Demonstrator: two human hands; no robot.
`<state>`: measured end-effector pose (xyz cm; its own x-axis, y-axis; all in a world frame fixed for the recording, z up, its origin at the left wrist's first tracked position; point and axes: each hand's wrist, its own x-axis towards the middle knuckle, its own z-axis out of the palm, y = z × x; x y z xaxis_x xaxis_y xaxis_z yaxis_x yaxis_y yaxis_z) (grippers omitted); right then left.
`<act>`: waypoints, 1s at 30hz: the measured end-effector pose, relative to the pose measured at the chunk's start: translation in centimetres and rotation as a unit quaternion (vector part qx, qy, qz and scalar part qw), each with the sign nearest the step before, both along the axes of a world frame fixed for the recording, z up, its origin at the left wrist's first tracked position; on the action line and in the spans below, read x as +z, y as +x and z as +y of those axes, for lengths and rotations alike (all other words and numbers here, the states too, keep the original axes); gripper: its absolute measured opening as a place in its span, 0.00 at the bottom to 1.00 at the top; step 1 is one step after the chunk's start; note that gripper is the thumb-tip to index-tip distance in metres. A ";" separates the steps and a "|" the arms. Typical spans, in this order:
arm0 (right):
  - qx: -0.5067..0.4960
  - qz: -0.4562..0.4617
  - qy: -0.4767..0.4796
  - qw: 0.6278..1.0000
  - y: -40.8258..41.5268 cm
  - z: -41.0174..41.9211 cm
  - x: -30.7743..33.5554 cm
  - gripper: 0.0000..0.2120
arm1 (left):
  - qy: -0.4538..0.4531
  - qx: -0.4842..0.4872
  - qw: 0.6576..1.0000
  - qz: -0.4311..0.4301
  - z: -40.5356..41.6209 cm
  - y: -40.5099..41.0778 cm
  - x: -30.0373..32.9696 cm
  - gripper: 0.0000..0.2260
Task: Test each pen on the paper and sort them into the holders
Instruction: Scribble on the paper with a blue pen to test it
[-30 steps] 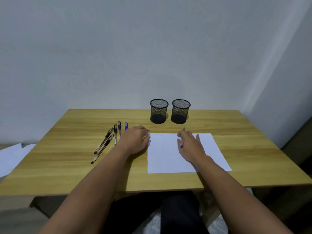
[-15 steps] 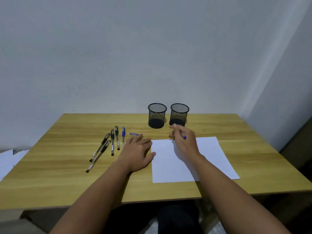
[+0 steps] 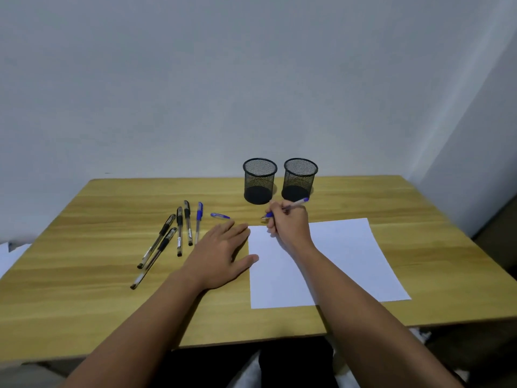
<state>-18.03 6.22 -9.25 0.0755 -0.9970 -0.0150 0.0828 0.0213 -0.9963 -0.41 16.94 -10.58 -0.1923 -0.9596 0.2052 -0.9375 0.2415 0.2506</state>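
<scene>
My right hand (image 3: pixel 289 224) grips a blue pen (image 3: pixel 299 203) in a writing hold, its tip just off the far left corner of the white paper (image 3: pixel 344 256). A blue cap (image 3: pixel 220 216) lies loose on the wooden table (image 3: pixel 84 242). My left hand (image 3: pixel 221 253) rests flat and open beside the paper's left edge, the thumb touching it. Left of that hand lie several capped pens: black ones (image 3: pixel 179 231) and one blue (image 3: pixel 198 219). Two black mesh holders stand at the back, the left one (image 3: pixel 259 181) and the right one (image 3: pixel 300 179), both looking empty.
A wall rises right behind the holders. The table's front edge runs close to my body. Some white sheets (image 3: pixel 11 256) lie off the table at the far left, lower down.
My right hand has turned the blue pen into a writing grip and moved toward the paper's far left corner. The left hand has slid back from the loose cap to the paper's edge.
</scene>
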 end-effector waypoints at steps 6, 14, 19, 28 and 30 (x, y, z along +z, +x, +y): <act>0.025 0.008 0.009 1.000 0.3 -0.1 0.4 0.10 | -0.018 0.023 1.000 0.009 0.0 0.1 -0.3 0.35; 0.055 0.020 -0.051 0.997 1.4 0.5 -0.5 0.25 | -0.017 0.026 0.999 0.011 0.1 -0.1 -0.2 0.35; 0.081 0.036 -0.055 0.995 1.2 0.3 -1.0 0.19 | -0.013 0.033 0.999 -0.004 0.4 -0.2 -0.1 0.35; 0.068 0.108 -0.066 0.990 1.2 0.0 -1.5 0.19 | -0.015 0.042 0.999 -0.007 0.5 -0.3 0.0 0.35; 0.066 0.122 -0.070 0.988 1.3 0.0 -1.6 0.19 | -0.013 0.042 0.999 -0.006 0.5 -0.2 -0.1 0.35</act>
<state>-16.76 6.21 -10.83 0.2165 -0.9722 0.0889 -0.1553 -0.1242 -0.9800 -0.59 17.43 -10.64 -0.1134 -0.9671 0.2278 -0.9578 0.1674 0.2338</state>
